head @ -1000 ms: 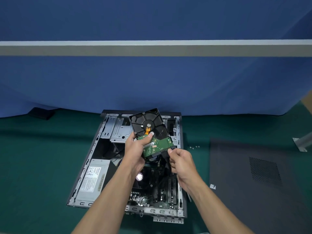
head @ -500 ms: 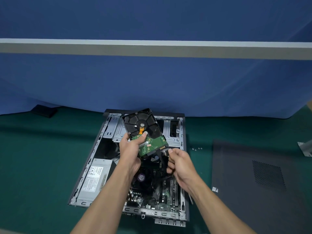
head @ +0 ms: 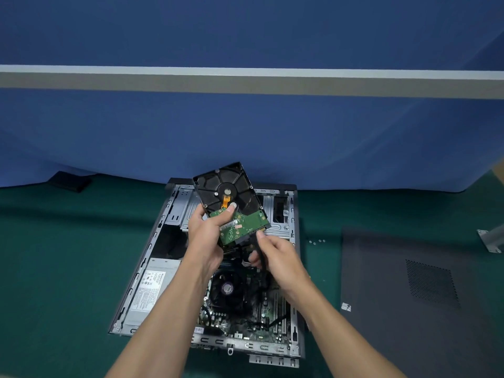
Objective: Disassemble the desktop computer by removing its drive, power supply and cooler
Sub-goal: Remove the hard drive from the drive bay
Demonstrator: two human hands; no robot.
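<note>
The open desktop case (head: 152, 252) lies flat on the green mat. Above it my left hand (head: 207, 236) grips the hard drive (head: 231, 192), tilted, its black underside and green circuit board facing me. At the drive's near edge my right hand (head: 275, 255) pinches a black cable (head: 257, 248) plugged into the connector. Inside the case the grey power supply (head: 152, 287) sits at the left, and the black cooler fan (head: 227, 289) shows below my hands, over the motherboard.
The removed black side panel (head: 409, 296) lies on the mat to the right. A few small screws (head: 316, 242) rest between it and the case. A blue partition rises behind. A dark flat object (head: 69, 181) lies at the back left.
The drive has been lifted higher and slightly left, away from the case. My right hand stays at its connector edge with the cable. The cooler fan is now uncovered below.
</note>
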